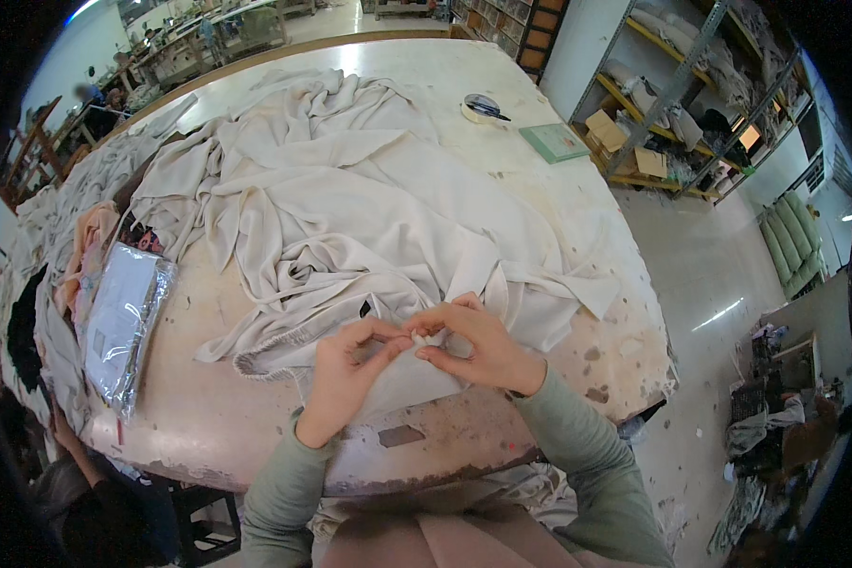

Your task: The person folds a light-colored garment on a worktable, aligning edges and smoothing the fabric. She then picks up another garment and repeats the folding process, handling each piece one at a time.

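Near the front edge of a worn table (pixel 220 426), both hands meet over a cream fabric garment (pixel 369 192) that spreads in loose folds. My left hand (pixel 351 369) pinches a small bunched bit of the cloth between thumb and fingertips. From the other side my right hand (pixel 479 344) grips the same bit, its fingertips almost touching the left ones. A gathered elastic edge (pixel 255 362) of the garment lies to the left of my left hand. A small black tag (pixel 365 308) shows on the cloth above the hands.
A clear plastic-wrapped package (pixel 124 323) lies at the left beside piled fabrics (pixel 78 184). At the far right of the table are a tape roll (pixel 474 108) with a dark tool on it and a green box (pixel 554 143). Another person's arm (pixel 74 440) reaches in at lower left. Metal shelves (pixel 653 106) stand beyond.
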Action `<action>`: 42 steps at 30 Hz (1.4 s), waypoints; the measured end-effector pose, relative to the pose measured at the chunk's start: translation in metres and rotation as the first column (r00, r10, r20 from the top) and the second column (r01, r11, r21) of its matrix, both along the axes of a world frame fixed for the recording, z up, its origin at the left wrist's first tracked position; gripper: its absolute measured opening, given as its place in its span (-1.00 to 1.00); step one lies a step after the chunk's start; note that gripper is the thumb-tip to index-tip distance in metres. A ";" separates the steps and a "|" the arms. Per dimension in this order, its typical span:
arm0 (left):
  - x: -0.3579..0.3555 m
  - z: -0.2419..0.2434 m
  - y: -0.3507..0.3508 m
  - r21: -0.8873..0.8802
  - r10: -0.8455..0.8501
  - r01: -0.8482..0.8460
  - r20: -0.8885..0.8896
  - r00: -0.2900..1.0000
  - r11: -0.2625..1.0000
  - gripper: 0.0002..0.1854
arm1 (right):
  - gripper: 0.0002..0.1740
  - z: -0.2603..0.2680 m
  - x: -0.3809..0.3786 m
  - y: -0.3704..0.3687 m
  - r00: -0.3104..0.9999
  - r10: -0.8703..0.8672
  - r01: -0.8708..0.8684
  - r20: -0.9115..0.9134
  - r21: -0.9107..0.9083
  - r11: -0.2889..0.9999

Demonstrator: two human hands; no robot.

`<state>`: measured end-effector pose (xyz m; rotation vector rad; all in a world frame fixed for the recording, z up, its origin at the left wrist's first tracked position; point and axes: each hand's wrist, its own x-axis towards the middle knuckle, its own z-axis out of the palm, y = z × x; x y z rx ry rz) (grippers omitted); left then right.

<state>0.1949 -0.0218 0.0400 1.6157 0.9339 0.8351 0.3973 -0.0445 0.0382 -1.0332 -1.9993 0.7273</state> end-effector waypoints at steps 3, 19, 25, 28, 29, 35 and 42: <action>-0.003 -0.006 0.003 0.068 0.050 -0.051 0.007 0.999 0.996 -0.93 | -0.63 0.003 0.007 0.003 0.999 -0.021 0.028 0.030 -0.224 0.974; -0.001 -0.013 0.006 0.025 0.038 -0.042 0.141 0.989 0.999 -0.88 | -0.78 -0.010 0.004 0.003 0.951 -0.111 -0.019 -0.288 -0.411 0.911; -0.003 -0.008 0.006 0.118 -0.007 0.004 0.025 1.000 0.993 -0.90 | -0.81 -0.008 0.000 0.001 0.967 -0.101 0.034 -0.235 -0.274 0.961; -0.003 -0.008 0.006 0.168 -0.030 0.033 -0.019 0.999 0.985 -0.83 | -0.81 -0.007 -0.004 -0.002 0.958 -0.111 0.040 -0.266 -0.259 0.965; -0.002 -0.008 0.005 0.131 -0.034 0.031 0.025 0.999 0.991 -0.80 | -0.83 -0.007 -0.006 -0.003 0.951 -0.123 0.047 -0.285 -0.262 0.964; -0.016 -0.013 0.011 0.415 0.167 -0.029 -0.301 0.939 0.910 -0.78 | -0.89 -0.001 0.015 0.003 0.944 -0.100 0.112 0.313 -0.020 0.993; -0.099 -0.018 0.071 0.671 0.800 -0.577 -0.039 0.599 0.466 -0.82 | -0.64 0.021 0.095 0.011 0.845 -0.348 0.132 -0.407 -0.473 0.871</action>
